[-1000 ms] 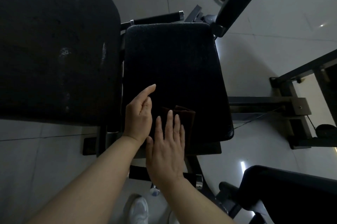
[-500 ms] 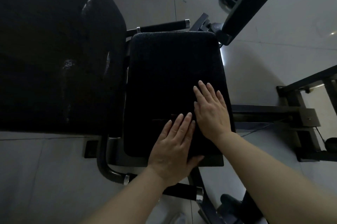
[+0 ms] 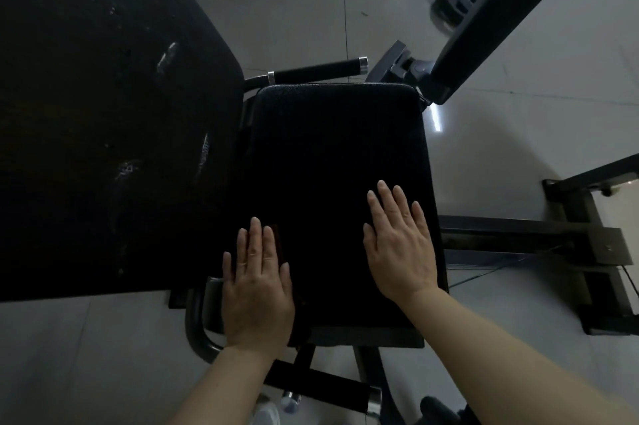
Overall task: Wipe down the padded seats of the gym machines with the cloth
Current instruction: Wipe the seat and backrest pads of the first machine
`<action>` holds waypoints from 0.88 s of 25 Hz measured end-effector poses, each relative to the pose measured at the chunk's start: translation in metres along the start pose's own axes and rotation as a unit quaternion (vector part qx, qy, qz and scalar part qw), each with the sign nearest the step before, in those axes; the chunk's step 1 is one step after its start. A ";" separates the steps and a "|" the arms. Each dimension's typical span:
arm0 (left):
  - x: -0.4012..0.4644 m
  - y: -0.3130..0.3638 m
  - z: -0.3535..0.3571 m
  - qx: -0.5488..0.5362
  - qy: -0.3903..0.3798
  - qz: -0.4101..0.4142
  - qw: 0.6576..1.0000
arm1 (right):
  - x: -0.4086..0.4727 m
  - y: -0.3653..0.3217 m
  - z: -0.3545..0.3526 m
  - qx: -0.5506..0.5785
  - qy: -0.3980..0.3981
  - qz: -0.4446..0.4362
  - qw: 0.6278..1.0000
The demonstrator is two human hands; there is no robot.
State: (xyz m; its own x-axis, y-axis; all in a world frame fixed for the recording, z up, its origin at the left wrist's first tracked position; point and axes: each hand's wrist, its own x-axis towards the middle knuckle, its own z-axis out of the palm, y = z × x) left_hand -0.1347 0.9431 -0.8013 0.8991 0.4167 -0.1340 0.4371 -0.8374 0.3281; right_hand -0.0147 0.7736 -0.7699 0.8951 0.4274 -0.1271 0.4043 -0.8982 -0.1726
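The black padded seat [image 3: 332,147] of a gym machine lies below me. My left hand [image 3: 257,286] presses flat on its near left corner with straight fingers. Under that hand is a dark brown cloth [image 3: 278,244]; only a thin strip shows beside the fingers. My right hand [image 3: 401,244] rests flat and bare on the seat's near right side, close to the edge. The two hands lie about a hand's width apart.
A large black back pad [image 3: 103,113] fills the left. Black handles stick out beyond the seat [image 3: 318,68] and below it [image 3: 321,386]. An angled pad [image 3: 501,9] rises at top right, weight plates [image 3: 453,4] lie on the tiled floor, and a metal frame [image 3: 553,244] runs right.
My left hand slid with the cloth from the seat's near middle to its near left corner. The hands, side by side before, are now apart. My right hand stays on the right side.
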 end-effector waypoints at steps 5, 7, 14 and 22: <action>0.052 0.004 -0.015 -0.108 0.001 -0.093 0.990 | 0.001 0.002 0.010 -0.024 0.018 -0.004 1.000; 0.072 0.005 -0.018 -0.132 0.004 -0.107 0.985 | 0.002 0.001 0.012 -0.034 0.024 -0.004 0.999; 0.122 0.017 -0.040 -0.217 -0.051 -0.169 0.960 | 0.003 0.000 0.013 -0.037 0.040 -0.013 0.998; 0.128 0.037 -0.022 -0.094 0.075 -0.111 0.987 | 0.005 0.001 0.014 -0.037 0.051 -0.014 0.998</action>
State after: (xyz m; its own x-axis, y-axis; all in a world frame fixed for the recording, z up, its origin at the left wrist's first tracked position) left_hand -0.0036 0.9731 -0.7862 0.7616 0.6423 -0.0861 0.5980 -0.6455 0.4751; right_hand -0.0128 0.7766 -0.7846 0.8961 0.4432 -0.0231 0.4389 -0.8927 -0.1019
